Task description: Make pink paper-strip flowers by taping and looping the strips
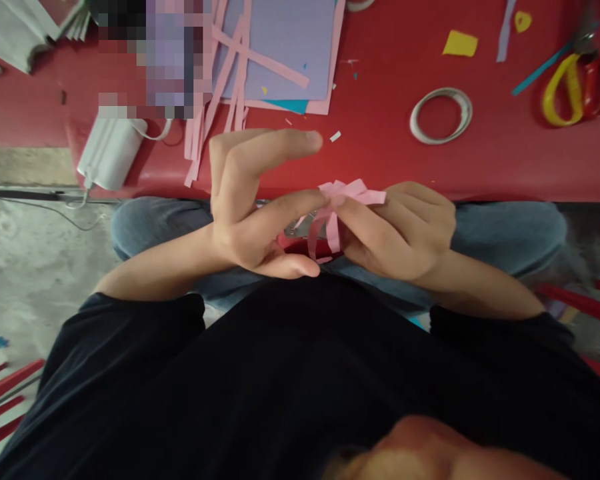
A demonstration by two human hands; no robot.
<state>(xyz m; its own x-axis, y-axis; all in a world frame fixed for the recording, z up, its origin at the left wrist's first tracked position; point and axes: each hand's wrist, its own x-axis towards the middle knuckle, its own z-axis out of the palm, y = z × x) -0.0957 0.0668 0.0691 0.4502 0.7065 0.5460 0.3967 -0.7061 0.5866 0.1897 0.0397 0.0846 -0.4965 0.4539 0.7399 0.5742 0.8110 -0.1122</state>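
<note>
Just past the table's front edge, over my lap, is a flower-like piece of pink paper strips [363, 195]. My right hand [407, 230] pinches it, the thumb pressed on its middle and the other fingers curled behind. One loop of strip hangs below, near the right fingers. From the left, my left hand [245, 207] reaches in with fingers spread; its index fingertip touches the edge of the pink piece. The left thumb stands apart, lower down, with nothing between it and the fingers.
On the red table [380, 160] lie loose pink strips [225, 87], purple paper sheets [290, 47], a roll of tape [417, 127], yellow scraps [461, 44] and scissors [563, 93] with yellow and red handles. A white power bank [111, 152] with a cable rests at the left edge.
</note>
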